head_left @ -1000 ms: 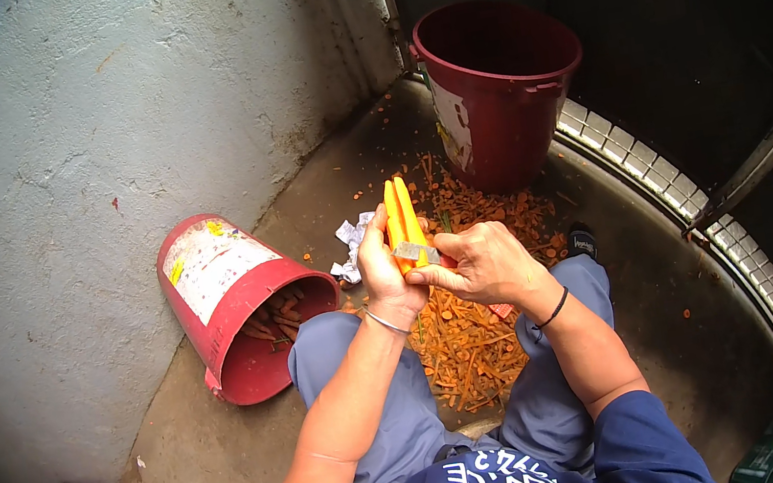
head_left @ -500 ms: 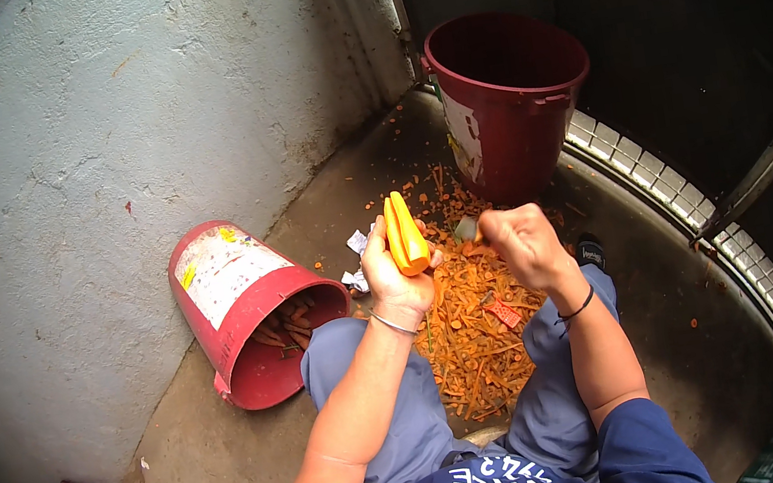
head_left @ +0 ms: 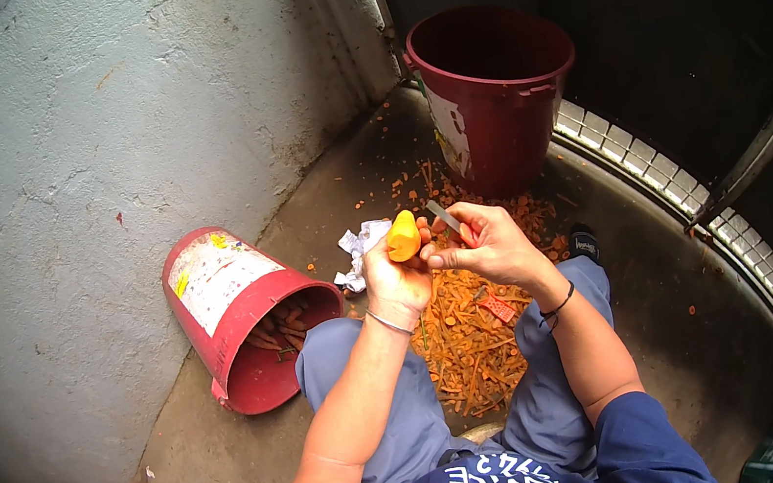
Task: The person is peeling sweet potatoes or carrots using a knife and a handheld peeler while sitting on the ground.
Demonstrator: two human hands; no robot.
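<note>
The left hand (head_left: 395, 280) curled around a thick, peeled yellow-orange carrot (head_left: 403, 237), seemingly to steady it, while the right hand (head_left: 496, 244) pinched a small grey-bladed, red-handled knife (head_left: 443, 218) just beside it. Both were above a loose heap of orange peelings (head_left: 469, 348), probably to let scraps drop there. A red plastic bucket (head_left: 257, 307) lay tipped, likely for easy reach.

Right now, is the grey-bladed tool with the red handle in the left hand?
No, the right hand holds that tool; the left hand holds a peeled orange carrot.
</note>
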